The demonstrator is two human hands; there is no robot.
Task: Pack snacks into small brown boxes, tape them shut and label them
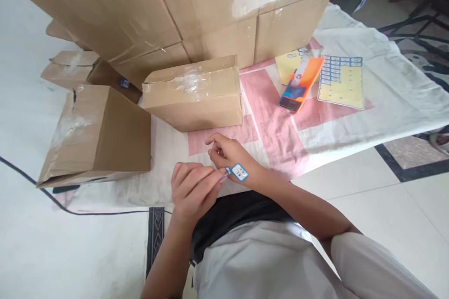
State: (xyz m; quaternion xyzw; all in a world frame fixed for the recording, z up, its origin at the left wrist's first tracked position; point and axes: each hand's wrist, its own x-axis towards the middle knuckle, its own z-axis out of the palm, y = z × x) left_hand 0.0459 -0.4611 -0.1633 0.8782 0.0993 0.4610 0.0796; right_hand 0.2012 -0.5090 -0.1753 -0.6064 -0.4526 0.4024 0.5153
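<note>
Over the cloth-covered table's near edge, the left hand pinches a small sticker, which might crease under too firm a grip; the right hand, loosely curled, finger and thumb apart, wears a blue-edged label near its wrist, liable to peel if brushed. Beyond stands a taped carton.

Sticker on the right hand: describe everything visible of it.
The sticker is small and white, with a blue border, rounded corners and dark print too small to read. It looks like thin paper or film. It lies printed side up, slanted in the view, apparently stuck to the right hand near the wrist. The left hand pinches another label close beside it; whether they touch is unclear.
</note>
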